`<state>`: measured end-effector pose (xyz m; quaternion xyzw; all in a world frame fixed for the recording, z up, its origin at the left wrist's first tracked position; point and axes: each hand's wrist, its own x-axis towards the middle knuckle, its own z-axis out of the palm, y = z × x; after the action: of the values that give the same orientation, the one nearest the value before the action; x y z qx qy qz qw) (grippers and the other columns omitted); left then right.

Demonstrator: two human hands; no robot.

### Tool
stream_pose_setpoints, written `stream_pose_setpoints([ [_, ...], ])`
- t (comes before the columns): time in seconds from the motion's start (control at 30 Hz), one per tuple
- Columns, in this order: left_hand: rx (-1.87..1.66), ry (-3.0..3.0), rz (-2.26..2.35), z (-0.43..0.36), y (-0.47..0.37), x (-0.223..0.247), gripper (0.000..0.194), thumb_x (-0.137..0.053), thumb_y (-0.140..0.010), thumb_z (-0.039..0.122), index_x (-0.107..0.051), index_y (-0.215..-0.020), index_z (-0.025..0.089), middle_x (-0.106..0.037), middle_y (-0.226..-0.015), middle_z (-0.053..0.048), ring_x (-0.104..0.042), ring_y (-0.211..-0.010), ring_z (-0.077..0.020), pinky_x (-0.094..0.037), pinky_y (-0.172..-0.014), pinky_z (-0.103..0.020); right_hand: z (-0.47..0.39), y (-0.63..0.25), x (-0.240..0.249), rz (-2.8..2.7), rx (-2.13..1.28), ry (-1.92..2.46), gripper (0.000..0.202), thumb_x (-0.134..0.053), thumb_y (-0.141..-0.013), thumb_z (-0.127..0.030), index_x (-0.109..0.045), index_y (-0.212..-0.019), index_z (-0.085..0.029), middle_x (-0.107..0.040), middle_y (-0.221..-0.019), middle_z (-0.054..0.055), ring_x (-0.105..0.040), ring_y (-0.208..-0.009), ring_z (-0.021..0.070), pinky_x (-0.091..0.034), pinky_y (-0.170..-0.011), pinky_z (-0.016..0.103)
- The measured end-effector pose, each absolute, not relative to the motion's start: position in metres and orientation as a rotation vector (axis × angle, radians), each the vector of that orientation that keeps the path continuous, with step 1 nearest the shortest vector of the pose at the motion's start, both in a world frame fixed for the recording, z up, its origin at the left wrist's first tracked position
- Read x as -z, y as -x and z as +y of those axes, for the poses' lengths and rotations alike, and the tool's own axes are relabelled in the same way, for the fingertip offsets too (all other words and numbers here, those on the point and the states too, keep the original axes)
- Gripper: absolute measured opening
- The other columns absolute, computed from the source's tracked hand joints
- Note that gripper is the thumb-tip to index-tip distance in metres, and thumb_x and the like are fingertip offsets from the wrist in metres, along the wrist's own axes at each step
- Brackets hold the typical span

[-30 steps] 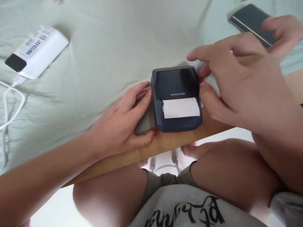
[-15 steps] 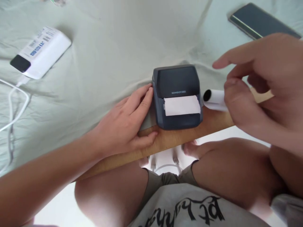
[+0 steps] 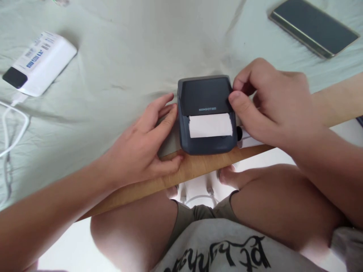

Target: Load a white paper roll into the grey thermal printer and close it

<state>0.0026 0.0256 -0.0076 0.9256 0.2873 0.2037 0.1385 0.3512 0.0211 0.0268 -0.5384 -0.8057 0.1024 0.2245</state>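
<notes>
A dark blue label printer (image 3: 207, 145) stands at the table's front edge, with a strip of white paper (image 3: 210, 125) lying across its front. My left hand (image 3: 150, 139) rests beside the printer's left side, fingers apart and holding nothing, its fingertips at the casing. At the printer's upper right side, my right hand (image 3: 263, 98) has its thumb and curled forefinger against the edge of the dark lid. Under that hand lies a white roll (image 3: 249, 141) with a black end, partly hidden by it.
A white power bank (image 3: 47, 62) with a white cable (image 3: 22, 132) lies at the left on the pale green cloth (image 3: 136, 45). A dark phone (image 3: 314, 26) lies at the upper right. The wooden table edge (image 3: 198, 166) runs above my legs.
My right hand has moved left from over the white roll to the printer's right side. My left hand stays by the printer. The whole view has shifted slightly.
</notes>
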Motion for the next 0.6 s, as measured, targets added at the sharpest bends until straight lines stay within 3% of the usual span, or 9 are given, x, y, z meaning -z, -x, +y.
stream_pose_setpoints([
  [0.17,-0.4,-2.763,0.769,0.029,-0.004,-0.001,0.069,-0.073,-0.118,0.045,-0.062,-0.178,0.013,-0.043,-0.206,-0.032,-0.058,-0.19,-0.0499,-0.059,-0.155,-0.067,0.035,-0.343,-0.029,-2.237,-0.501,1.555,0.03,-0.048,-0.123,-0.058,-0.046,-0.118,-0.028,-0.063,-0.098,0.003,-0.065,-0.083,0.0211,-0.05,-0.083,0.04],
  [0.3,-0.5,-2.689,0.838,0.028,0.003,-0.004,0.073,-0.07,-0.122,0.044,-0.054,-0.191,0.023,-0.054,-0.205,-0.019,-0.065,-0.186,-0.0425,-0.063,-0.152,-0.059,0.039,-0.341,-0.028,-2.215,-0.529,1.531,0.033,-0.049,-0.122,-0.059,-0.04,-0.115,-0.028,-0.061,-0.095,0.002,-0.065,-0.083,0.0203,-0.047,-0.082,0.04],
  [0.37,-0.607,-2.636,0.893,0.027,0.006,-0.004,0.068,-0.076,-0.119,0.042,-0.063,-0.185,0.029,-0.066,-0.197,-0.012,-0.072,-0.179,-0.0409,-0.069,-0.146,-0.054,0.038,-0.342,-0.028,-2.203,-0.526,1.498,0.033,-0.05,-0.122,-0.059,-0.041,-0.115,-0.028,-0.06,-0.092,0.001,-0.064,-0.082,0.0201,-0.046,-0.082,0.04],
  [0.43,-0.749,-2.53,0.971,0.029,0.009,-0.001,0.054,-0.081,-0.114,0.034,-0.075,-0.169,0.033,-0.083,-0.175,-0.007,-0.086,-0.158,-0.0351,-0.077,-0.132,-0.049,0.035,-0.345,-0.03,-2.201,-0.5,1.465,0.033,-0.051,-0.123,-0.058,-0.043,-0.114,-0.027,-0.059,-0.089,0.0,-0.061,-0.08,0.0184,-0.045,-0.082,0.039],
  [0.5,-0.886,-2.414,1.016,0.034,0.009,0.003,0.044,-0.079,-0.113,0.027,-0.077,-0.157,0.031,-0.091,-0.148,-0.005,-0.092,-0.129,-0.0263,-0.081,-0.113,-0.042,0.031,-0.35,-0.035,-2.183,-0.446,1.431,0.034,-0.051,-0.128,-0.056,-0.047,-0.113,-0.026,-0.061,-0.089,0.0,-0.06,-0.078,0.0158,-0.049,-0.085,0.04],
  [0.6,-0.997,-2.3,1.018,0.044,0.006,0.006,0.027,-0.078,-0.113,0.019,-0.075,-0.139,0.027,-0.088,-0.115,0.0,-0.082,-0.089,-0.0138,-0.071,-0.076,-0.025,0.021,-0.367,-0.047,-2.098,-0.269,1.361,0.044,-0.047,-0.135,-0.063,-0.057,-0.114,-0.025,-0.069,-0.103,0.004,-0.061,-0.087,0.0157,-0.052,-0.093,0.043],
])
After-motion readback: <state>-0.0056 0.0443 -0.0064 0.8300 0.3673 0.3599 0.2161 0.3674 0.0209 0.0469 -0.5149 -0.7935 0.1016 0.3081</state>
